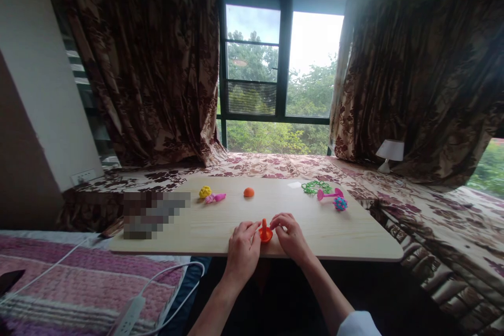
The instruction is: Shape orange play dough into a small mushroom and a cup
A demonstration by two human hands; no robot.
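Near table edge (334, 250): orange cup (266, 238), stem upright, between left hand (243, 239) and right hand (289, 233).
Fingers (281, 217): curled close around it; gripping or merely touching, I cannot tell.
Orange cup: handling seems under way, unfinished.
Orange dome (248, 192): farther back, apart, untouched.
Paper slip (294, 185): no readable writing or brand.

We count one left hand (243, 249), one right hand (290, 235) and one table (212, 220). We see one orange dish (265, 235), one orange half-ball (248, 192), one yellow toy (205, 192), two pink toys (216, 198), one blue ball (340, 203) and one heap of green string (316, 187), then one little lamp (390, 150) and one power strip (128, 316).
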